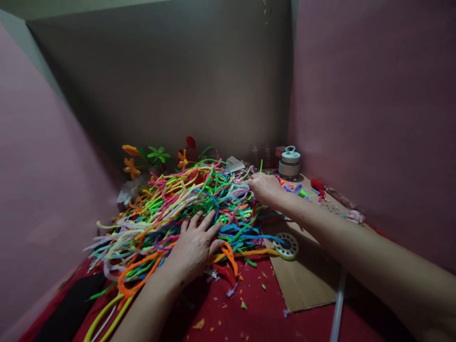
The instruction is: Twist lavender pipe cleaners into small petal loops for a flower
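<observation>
A big loose heap of multicoloured pipe cleaners (185,199) covers the middle of the red cloth. Flat on its front side rests my left hand (195,240), fingers spread over the fuzzy stems and holding nothing. My right hand (263,186) is at the heap's right back edge with its fingers curled closed. A pale stem shows close to those fingertips, but whether they grip it is hidden. Orange pipe cleaners (231,259) loop out beside my left thumb. Blue and yellow ones reach toward a round white disc with holes (286,245).
Cardboard (306,280) lies under the disc, with a clear stick (338,304) across its right side. Behind stand fuzzy flowers (159,154) and a grey-white container with a ring top (289,163). Scraps dot the red cloth (256,308); walls enclose the back and sides.
</observation>
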Motion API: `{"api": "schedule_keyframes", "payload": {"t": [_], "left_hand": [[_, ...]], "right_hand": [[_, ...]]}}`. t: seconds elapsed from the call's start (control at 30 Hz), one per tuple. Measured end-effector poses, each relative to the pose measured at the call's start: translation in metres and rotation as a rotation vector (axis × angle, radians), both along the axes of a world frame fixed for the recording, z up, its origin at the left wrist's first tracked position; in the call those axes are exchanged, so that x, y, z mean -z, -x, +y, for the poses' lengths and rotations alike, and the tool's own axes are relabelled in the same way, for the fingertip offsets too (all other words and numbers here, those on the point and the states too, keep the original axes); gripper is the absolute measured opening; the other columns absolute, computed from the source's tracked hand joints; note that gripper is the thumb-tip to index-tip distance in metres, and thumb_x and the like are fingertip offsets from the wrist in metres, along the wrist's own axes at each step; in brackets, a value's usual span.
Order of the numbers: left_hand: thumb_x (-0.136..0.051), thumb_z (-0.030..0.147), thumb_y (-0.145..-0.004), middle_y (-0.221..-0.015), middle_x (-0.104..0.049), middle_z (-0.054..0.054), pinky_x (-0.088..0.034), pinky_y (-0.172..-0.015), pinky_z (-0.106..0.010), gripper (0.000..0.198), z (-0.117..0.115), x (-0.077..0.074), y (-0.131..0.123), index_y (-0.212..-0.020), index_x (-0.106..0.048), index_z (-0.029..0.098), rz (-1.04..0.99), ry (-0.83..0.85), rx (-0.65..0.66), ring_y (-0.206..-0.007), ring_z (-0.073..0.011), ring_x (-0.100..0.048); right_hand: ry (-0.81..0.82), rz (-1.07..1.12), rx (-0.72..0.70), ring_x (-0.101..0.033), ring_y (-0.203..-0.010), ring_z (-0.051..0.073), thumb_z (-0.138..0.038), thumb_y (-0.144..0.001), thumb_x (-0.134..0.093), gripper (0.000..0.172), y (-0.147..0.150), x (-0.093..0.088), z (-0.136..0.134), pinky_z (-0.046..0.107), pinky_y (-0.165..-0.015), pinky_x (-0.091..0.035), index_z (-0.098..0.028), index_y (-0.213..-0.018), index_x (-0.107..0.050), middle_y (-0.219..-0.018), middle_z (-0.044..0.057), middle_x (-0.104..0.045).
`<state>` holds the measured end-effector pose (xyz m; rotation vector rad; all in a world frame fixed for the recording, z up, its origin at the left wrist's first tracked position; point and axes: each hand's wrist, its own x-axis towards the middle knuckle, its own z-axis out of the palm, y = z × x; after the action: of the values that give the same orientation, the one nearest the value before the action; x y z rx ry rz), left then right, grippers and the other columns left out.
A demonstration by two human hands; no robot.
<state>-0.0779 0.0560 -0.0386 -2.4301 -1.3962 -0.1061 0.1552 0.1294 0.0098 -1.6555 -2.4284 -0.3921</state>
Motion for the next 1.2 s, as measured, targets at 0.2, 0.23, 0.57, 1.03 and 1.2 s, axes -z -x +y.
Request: {"api": "schedule_keyframes", "payload": {"t": [0.2,0.23,0.57,1.03,1.2], "left_hand": [[-0.043,0.043,-0.083,-0.133,-0.047,-0.005,-0.032,-0.09,-0.055,0.038,0.001,0.001,0.002,-0.118,-0.055,0.031,-0.012,-0.007,0.017,-0.12,-0.0365,-0.037],[-0.043,0.043,-0.083,-0.132,-0.048,-0.005,-0.032,-0.09,-0.055,0.038,0.001,0.001,0.002,-0.117,-0.056,0.031,-0.012,-0.008,0.022,-0.119,-0.0366,-0.037],[-0.044,0.04,-0.083,-0.122,-0.057,-0.004,-0.033,-0.087,-0.058,0.03,0.001,0.003,0.003,-0.105,-0.062,0.031,-0.025,-0.025,0.047,-0.116,-0.0379,-0.04],[-0.045,0.058,-0.076,-0.135,-0.041,-0.013,-0.028,-0.096,-0.054,0.067,-0.022,-0.014,-0.015,-0.132,-0.036,0.024,-0.038,0.073,0.009,-0.124,-0.0359,-0.031],[-0.048,0.05,-0.079,-0.129,-0.046,-0.015,-0.033,-0.096,-0.047,0.058,-0.024,-0.012,-0.02,-0.127,-0.042,0.019,-0.081,0.025,0.069,-0.121,-0.0314,-0.036]], "right_hand": [[0.02,0.005,0.034,-0.058,-0.092,0.023,-0.01,-0.077,-0.042,0.028,-0.003,-0.004,-0.002,0.026,-0.068,-0.044,-0.013,-0.091,-0.067,-0.096,0.015,-0.064],[0.022,0.007,0.038,-0.058,-0.092,0.023,-0.01,-0.077,-0.042,0.028,-0.003,-0.003,-0.003,0.026,-0.068,-0.044,-0.014,-0.092,-0.066,-0.096,0.015,-0.064],[0.06,0.007,0.051,-0.059,-0.093,0.023,-0.013,-0.081,-0.04,0.031,0.005,0.005,-0.003,0.027,-0.068,-0.045,-0.014,-0.102,-0.063,-0.097,0.016,-0.063],[0.026,-0.007,0.031,-0.058,-0.092,0.024,-0.014,-0.081,-0.039,0.028,-0.001,-0.002,-0.006,0.028,-0.065,-0.043,-0.016,-0.095,-0.064,-0.095,0.015,-0.061],[0.006,-0.042,0.03,-0.059,-0.089,0.024,-0.016,-0.08,-0.041,0.029,-0.002,-0.001,-0.007,0.028,-0.061,-0.042,-0.019,-0.098,-0.064,-0.095,0.014,-0.061]]}}
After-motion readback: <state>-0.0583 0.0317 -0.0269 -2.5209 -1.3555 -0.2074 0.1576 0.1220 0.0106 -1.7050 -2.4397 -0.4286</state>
